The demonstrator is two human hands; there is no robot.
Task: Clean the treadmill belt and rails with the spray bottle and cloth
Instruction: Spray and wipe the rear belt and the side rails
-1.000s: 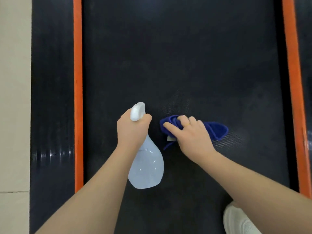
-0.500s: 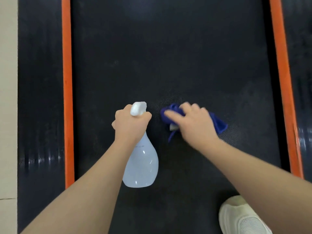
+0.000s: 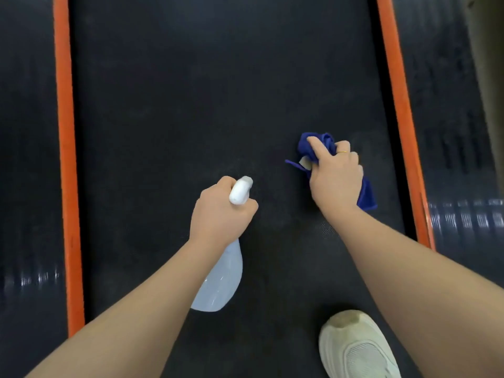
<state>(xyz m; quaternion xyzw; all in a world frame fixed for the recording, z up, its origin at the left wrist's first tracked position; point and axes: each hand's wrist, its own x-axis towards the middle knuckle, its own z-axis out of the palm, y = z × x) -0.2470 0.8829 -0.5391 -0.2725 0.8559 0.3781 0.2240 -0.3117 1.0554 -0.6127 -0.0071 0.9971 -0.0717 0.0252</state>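
While a person leans over a treadmill, the left hand [image 3: 222, 214] grips the neck of a pale translucent spray bottle [image 3: 221, 279], fingers curled round it below the white nozzle [image 3: 240, 190], which points up the black belt [image 3: 204, 105]. The bottle's rounded body hangs back beneath the wrist, over the middle of the belt and nearer its near end. To the right, the right hand [image 3: 336, 181] clutches a bunched blue cloth [image 3: 316, 147] against the belt, its fingers wrapped over the folds; a thin gold ring [image 3: 341, 152] shows on one finger, and a loose end of the cloth trails out behind the palm toward the belt's right edge. Whether the cloth lies flat on the belt under the hand cannot be told. Orange strips [image 3: 64, 159] run along both long edges of the belt, with dark ribbed side rails [image 3: 27, 159] outside them. A pale sneaker [image 3: 357, 347] stands on the belt near its near right corner, below the right forearm.
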